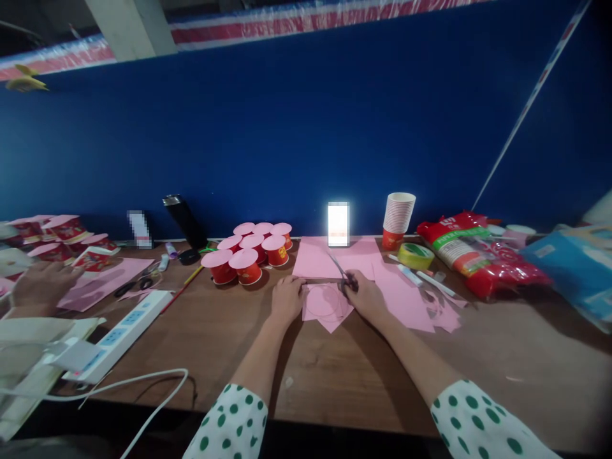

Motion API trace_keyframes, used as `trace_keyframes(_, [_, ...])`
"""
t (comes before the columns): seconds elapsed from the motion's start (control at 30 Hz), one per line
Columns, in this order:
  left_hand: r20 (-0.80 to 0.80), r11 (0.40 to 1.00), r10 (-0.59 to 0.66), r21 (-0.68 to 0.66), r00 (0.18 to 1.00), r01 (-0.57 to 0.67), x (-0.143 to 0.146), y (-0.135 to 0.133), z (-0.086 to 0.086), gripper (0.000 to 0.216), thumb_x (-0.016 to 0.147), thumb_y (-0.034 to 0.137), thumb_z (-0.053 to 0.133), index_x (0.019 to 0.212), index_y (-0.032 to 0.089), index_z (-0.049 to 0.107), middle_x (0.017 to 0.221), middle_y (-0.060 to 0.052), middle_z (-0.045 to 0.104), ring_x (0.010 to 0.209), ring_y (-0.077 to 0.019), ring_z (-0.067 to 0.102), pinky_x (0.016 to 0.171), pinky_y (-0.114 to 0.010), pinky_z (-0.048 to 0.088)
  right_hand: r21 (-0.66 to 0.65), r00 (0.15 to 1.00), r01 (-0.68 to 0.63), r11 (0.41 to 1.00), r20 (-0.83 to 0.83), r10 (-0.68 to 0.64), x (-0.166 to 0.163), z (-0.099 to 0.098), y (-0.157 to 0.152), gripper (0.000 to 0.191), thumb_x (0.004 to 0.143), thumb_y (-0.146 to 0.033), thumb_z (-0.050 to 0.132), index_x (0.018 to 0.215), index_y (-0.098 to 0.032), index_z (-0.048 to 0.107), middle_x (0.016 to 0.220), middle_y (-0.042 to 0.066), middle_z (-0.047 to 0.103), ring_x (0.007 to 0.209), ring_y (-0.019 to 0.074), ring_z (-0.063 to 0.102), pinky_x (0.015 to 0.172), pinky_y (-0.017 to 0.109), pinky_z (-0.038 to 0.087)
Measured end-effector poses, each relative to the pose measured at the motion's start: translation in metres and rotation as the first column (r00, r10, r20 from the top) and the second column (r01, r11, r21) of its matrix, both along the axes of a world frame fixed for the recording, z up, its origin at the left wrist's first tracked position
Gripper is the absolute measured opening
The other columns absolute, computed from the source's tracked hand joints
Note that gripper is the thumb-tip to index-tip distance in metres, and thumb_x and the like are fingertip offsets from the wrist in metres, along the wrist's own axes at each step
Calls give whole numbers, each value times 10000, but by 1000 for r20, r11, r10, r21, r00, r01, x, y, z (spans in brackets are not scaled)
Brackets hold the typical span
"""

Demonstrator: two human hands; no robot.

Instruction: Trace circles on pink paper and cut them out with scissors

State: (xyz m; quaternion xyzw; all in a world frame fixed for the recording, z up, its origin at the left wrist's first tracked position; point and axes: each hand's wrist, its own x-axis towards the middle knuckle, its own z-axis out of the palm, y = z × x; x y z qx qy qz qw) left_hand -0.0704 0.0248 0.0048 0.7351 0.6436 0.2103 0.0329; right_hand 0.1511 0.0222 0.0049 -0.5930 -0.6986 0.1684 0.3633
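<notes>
Head view: the left hand [287, 297] lies flat, fingers together, pinning the left edge of a pink paper sheet [326, 307] on the wooden table [335, 376]; the right hand [367, 297] is closed around scissors [342, 273], blades pointing away over the sheet; red paper cups capped in pink [248, 254] cluster just beyond; a glowing phone [338, 224] stands against the blue wall.

Bare table [335, 376] lies open on the near side of the pink paper [327, 306]; red cups [248, 258] crowd its far left, a phone [338, 224] stands behind it, a tape roll [415, 255] and pens [433, 282] block its right, and a power strip [127, 325] lies well to its left.
</notes>
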Motion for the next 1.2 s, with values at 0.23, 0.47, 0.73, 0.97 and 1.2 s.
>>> trace_keyframes(0.23, [15, 998, 50, -37, 999, -50, 2, 1, 1, 164, 837, 288, 533, 947, 228, 640, 1087, -59, 611, 1011, -240, 518, 872, -356, 381, 9, 1000, -18, 1000, 12, 18, 1, 0, -2, 279, 828, -304, 544, 1102, -254, 556, 917, 24, 707, 822, 196, 657, 687, 280, 478])
trace_keyframes(0.47, [10, 998, 53, -28, 999, -53, 2, 0, -1, 204, 849, 292, 512, 1016, 220, 605, 1089, -75, 601, 1033, -249, 507, 881, -374, 374, 14, 1000, -19, 1000, 12, 19, 2, -3, 0, 280, 825, -306, 550, 1101, -263, 555, 914, 20, 706, 817, 189, 659, 680, 272, 477])
trace_keyframes(0.73, [45, 997, 13, -77, 999, -10, -5, 4, 0, 154, 822, 309, 555, 941, 237, 621, 1106, -56, 592, 1049, -242, 498, 908, -387, 359, 9, 1000, -15, 1000, 16, 15, 1, -3, 1, 287, 825, -321, 553, 1102, -247, 560, 918, 29, 708, 829, 195, 658, 681, 278, 475])
trace_keyframes(0.97, [50, 999, 9, -46, 999, -7, -3, 2, 0, 161, 835, 269, 531, 971, 225, 606, 1069, -60, 618, 1036, -240, 506, 882, -364, 371, 0, 1000, -5, 1000, 20, 5, 1, -4, 1, 296, 812, -302, 563, 1102, -246, 560, 915, 32, 710, 842, 216, 662, 692, 299, 477])
trace_keyframes(1.2, [49, 999, -15, -32, 999, 16, 0, -2, 1, 163, 823, 278, 555, 963, 222, 618, 1079, -71, 605, 1053, -253, 488, 898, -375, 361, -3, 1000, -6, 1000, 19, 6, 2, -6, 3, 309, 809, -305, 568, 1113, -257, 561, 923, 31, 713, 843, 213, 665, 694, 300, 483])
